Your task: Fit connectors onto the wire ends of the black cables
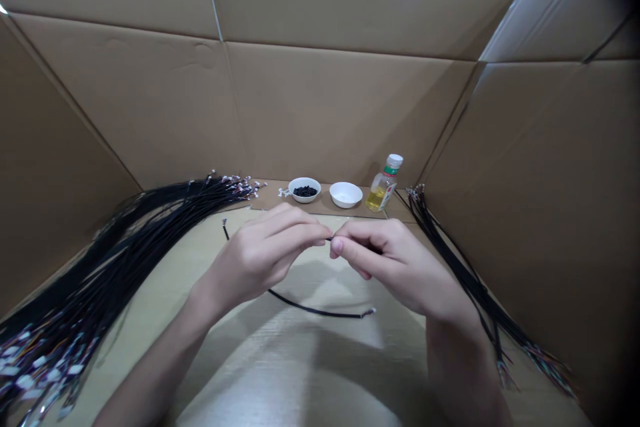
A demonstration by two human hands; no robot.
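Observation:
Near the middle of the view, my left hand [267, 250] and my right hand [395, 260] meet fingertip to fingertip. Both pinch a small, thin black piece [329, 239], mostly hidden by the fingers; its exact kind cannot be made out. Below my left hand, a black cable [315, 310] lies curved on the table [280, 373], with a small connector at its right end. The cable's middle passes behind my left hand, and an end with a connector shows at the upper left of that hand.
A large bundle of black cables [150, 240] with white connectors lies left, a smaller bundle [465, 273] right. At the back stand a white bowl [305, 199] of small black pieces, another white bowl [346, 195] and a bottle [384, 187] with yellow liquid. Cardboard walls [350, 107] surround the table.

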